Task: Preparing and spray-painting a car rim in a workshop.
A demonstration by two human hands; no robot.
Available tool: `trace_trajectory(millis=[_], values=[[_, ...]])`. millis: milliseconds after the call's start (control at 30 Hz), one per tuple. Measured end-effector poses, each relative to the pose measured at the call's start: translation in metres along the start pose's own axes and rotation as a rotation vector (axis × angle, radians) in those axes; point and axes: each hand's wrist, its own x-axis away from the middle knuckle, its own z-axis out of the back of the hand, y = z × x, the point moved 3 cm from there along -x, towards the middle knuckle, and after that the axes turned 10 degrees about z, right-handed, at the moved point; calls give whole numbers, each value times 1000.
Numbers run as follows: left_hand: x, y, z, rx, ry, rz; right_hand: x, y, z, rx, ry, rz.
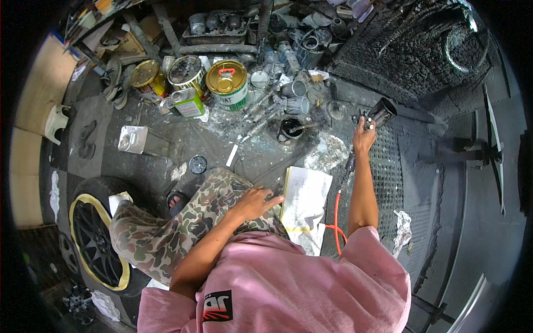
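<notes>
At the right, my right hand (363,136) is closed round a spray gun (383,112) with a dark cup, held out over the textured black floor. A red hose (337,211) runs up toward it beside my forearm. My left hand (256,203) lies on my camouflage trousers (166,227), fingers loosely stretched and holding nothing. Just right of its fingertips is a sheet of white paper (306,194) with a yellow edge. To my left stands a black spoked wheel (99,244), its rim edged with yellowish masking tape.
Large paint cans (227,83) and a green-and-silver tin (187,103) stand ahead. Nearer is an open pot of black paint (290,129) with a stick in it. A black-caked panel (411,50) leans at the far right. A low white stool (56,123) is at the left.
</notes>
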Motion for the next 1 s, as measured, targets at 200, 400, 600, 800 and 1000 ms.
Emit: trace_trajectory(millis=[200,400,600,800,1000], values=[[-2,-1,0,7,-18,4,5,-3,8,-125,-31,-95],[-4,-1,-2,-3,26,-32,19,-16,21,-98,-18,-36],[-3,17,5,93,65,-139,52,-44,42,-322,-25,-137],[-20,77,6,192,308,-461,99,-76,64,-406,-118,-158],[-39,160,22,122,582,-992,150,-106,82,-471,-289,192]])
